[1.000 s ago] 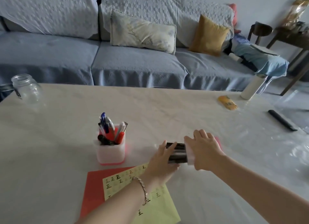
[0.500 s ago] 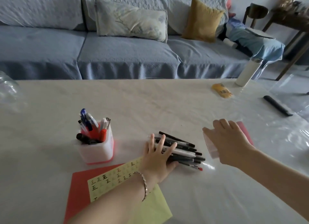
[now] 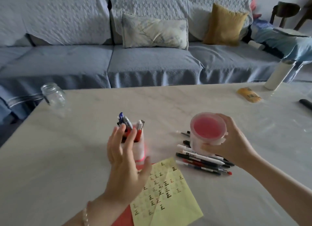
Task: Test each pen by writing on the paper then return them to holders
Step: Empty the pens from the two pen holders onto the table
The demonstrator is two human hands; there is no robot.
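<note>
The right hand (image 3: pixel 236 146) grips an empty translucent pink-bottomed plastic holder (image 3: pixel 207 133) over loose pens (image 3: pixel 202 161) heaped on the white table (image 3: pixel 67 158). Further left, the left hand (image 3: pixel 125 161) spreads its fingers wide, holding nothing, beside the pen-filled translucent holder (image 3: pixel 140 148). The yellow paper (image 3: pixel 165 192) lies nearer.

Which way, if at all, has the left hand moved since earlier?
Yes. The left hand came off the loose pens and went left to the full pen holder, now open before it.
</note>
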